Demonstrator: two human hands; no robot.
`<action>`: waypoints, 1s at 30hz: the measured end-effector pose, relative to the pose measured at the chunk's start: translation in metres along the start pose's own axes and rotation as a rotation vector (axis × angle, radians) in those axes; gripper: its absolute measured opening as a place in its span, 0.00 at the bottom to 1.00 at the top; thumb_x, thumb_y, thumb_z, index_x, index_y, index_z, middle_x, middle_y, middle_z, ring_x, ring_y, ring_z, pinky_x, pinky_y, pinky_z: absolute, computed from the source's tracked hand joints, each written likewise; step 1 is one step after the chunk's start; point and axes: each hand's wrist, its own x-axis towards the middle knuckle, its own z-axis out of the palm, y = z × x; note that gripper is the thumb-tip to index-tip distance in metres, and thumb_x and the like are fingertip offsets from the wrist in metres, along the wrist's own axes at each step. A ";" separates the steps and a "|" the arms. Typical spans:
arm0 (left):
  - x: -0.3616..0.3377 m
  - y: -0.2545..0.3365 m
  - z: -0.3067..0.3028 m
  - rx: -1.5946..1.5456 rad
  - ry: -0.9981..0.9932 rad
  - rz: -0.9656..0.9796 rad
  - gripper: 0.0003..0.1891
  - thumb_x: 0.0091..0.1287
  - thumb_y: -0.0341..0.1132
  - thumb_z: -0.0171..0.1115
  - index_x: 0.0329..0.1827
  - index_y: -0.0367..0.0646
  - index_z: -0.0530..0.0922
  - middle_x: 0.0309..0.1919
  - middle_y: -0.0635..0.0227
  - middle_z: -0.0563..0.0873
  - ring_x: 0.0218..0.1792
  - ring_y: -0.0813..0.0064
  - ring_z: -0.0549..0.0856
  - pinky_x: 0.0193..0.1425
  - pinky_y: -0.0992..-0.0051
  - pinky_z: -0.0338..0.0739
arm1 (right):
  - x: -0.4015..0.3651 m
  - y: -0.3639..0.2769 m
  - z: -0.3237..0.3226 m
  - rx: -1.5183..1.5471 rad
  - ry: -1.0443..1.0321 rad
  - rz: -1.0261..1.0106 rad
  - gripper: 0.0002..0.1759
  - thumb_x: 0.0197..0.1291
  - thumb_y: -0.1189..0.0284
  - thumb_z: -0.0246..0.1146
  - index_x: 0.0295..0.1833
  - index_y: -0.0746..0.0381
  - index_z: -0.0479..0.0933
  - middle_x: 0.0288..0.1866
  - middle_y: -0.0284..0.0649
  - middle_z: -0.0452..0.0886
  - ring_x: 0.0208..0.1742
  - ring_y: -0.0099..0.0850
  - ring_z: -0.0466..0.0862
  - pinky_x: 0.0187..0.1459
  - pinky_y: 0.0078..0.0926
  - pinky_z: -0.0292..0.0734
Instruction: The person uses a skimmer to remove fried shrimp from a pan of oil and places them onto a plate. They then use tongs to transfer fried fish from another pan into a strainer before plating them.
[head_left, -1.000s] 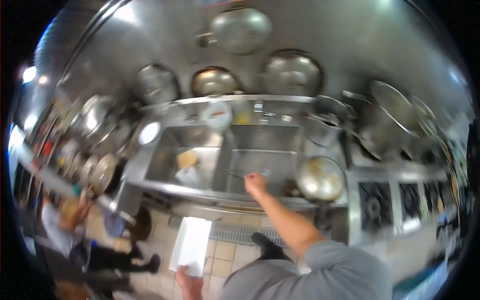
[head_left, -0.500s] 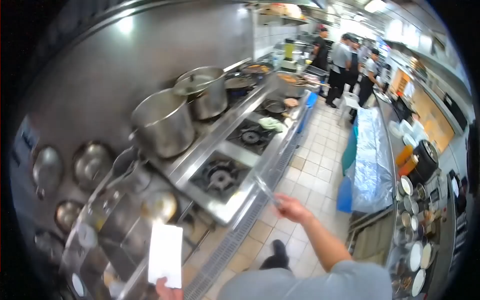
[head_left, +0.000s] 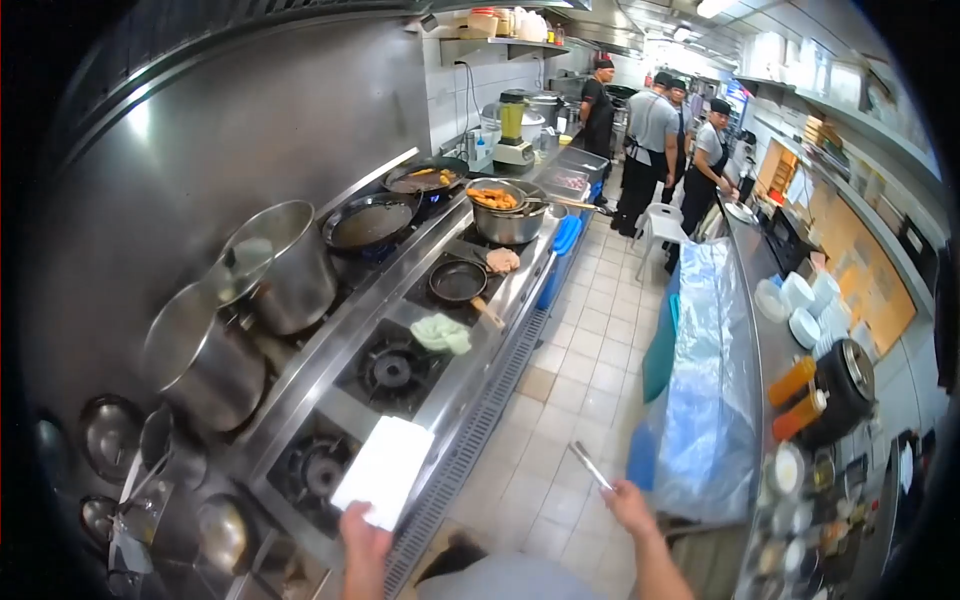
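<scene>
My left hand (head_left: 367, 540) grips the near edge of a white rectangular sheet or board (head_left: 385, 472), over the stove's front, beside the nearest burner (head_left: 322, 470). In my right hand (head_left: 630, 508) is a thin metal utensil (head_left: 590, 465), its far end pointing up and left above the tiled floor. I cannot tell exactly what the utensil is. Farther along the stove, a pale green cloth (head_left: 441, 334) lies by a second burner (head_left: 390, 370), and a small black pan (head_left: 458, 283) sits beyond it.
Two tall pots (head_left: 205, 360) stand along the stove's back. Beyond are a pan of dark liquid (head_left: 370, 222), a pot with fried food (head_left: 507, 222) and a blender (head_left: 512, 130). Several people (head_left: 650, 130) stand down the aisle near a white stool (head_left: 660, 225). Plastic wrap (head_left: 705, 400) covers something right.
The view has shifted forward along the stove. My left hand has brought the white sheet from over the sink area to the burners. My right hand is lower, still holding the utensil.
</scene>
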 end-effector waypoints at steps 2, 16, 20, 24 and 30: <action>0.051 -0.004 0.014 0.034 0.057 0.051 0.40 0.51 0.28 0.53 0.74 0.36 0.63 0.65 0.50 0.76 0.64 0.42 0.78 0.66 0.37 0.75 | 0.047 -0.031 -0.015 0.117 -0.008 0.004 0.12 0.68 0.66 0.62 0.46 0.64 0.72 0.33 0.41 0.83 0.27 0.26 0.79 0.27 0.26 0.75; 0.386 -0.078 0.242 -0.081 0.098 0.210 0.38 0.52 0.28 0.53 0.73 0.35 0.64 0.65 0.50 0.76 0.65 0.44 0.77 0.67 0.38 0.73 | 0.479 -0.186 -0.122 0.905 0.032 0.198 0.05 0.66 0.74 0.61 0.44 0.59 0.73 0.27 0.36 0.77 0.23 0.26 0.75 0.27 0.26 0.76; 0.440 -0.107 0.297 -0.075 0.151 0.273 0.39 0.52 0.28 0.54 0.74 0.37 0.63 0.65 0.51 0.76 0.65 0.44 0.77 0.68 0.38 0.73 | 0.670 -0.142 -0.104 0.983 -0.116 0.499 0.03 0.66 0.75 0.60 0.43 0.58 0.74 0.25 0.34 0.75 0.21 0.26 0.72 0.24 0.27 0.72; 0.469 -0.175 0.311 -0.072 0.329 0.388 0.39 0.52 0.29 0.54 0.74 0.38 0.63 0.66 0.51 0.76 0.65 0.44 0.77 0.67 0.38 0.73 | 0.868 -0.094 -0.063 1.069 -0.127 0.614 0.06 0.65 0.77 0.59 0.46 0.56 0.75 0.26 0.31 0.73 0.20 0.24 0.68 0.24 0.24 0.68; 0.464 -0.269 0.387 -0.281 0.724 0.642 0.39 0.53 0.29 0.54 0.75 0.40 0.63 0.67 0.51 0.76 0.65 0.44 0.78 0.66 0.37 0.74 | 1.070 -0.117 -0.026 0.996 -0.040 0.691 0.14 0.68 0.74 0.58 0.57 0.52 0.74 0.27 0.27 0.72 0.19 0.19 0.64 0.22 0.18 0.64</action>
